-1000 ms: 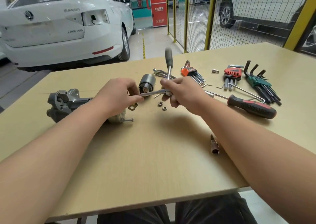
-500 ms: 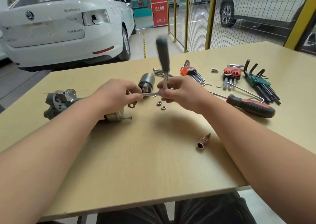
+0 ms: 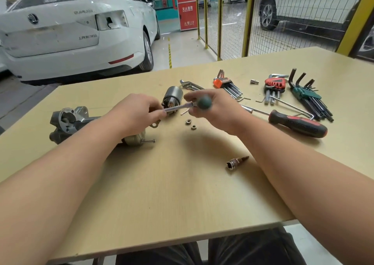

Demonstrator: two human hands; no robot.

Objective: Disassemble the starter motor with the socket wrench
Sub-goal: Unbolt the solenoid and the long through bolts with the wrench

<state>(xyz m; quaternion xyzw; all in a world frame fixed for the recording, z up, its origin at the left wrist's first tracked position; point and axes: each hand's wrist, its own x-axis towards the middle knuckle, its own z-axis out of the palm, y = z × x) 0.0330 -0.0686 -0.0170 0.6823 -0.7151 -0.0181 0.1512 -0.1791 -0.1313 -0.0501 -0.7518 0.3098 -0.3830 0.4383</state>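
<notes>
Both hands are raised over the table (image 3: 182, 194), meeting near its middle. The left hand (image 3: 137, 113) pinches the left end of the wrench's thin bar (image 3: 176, 109), fingers curled. The right hand (image 3: 220, 113) grips the wrench (image 3: 204, 102) at its head; the green handle points toward the camera and is blurred.

The motor (image 3: 68, 123) lies on its side at table left, partly hidden under the left wrist; contact with the arm cannot be told. A bolt (image 3: 148, 141) sticks out of its near end. The right hand is well apart from it.

The solenoid (image 3: 173, 97) lies just behind the bar, between the hands. Two nuts (image 3: 191, 124) lie loose below the right hand. A socket (image 3: 235, 162) lies nearer, beside the right forearm. The screwdriver (image 3: 299, 124) and hex key sets (image 3: 303, 95) lie to the right.
</notes>
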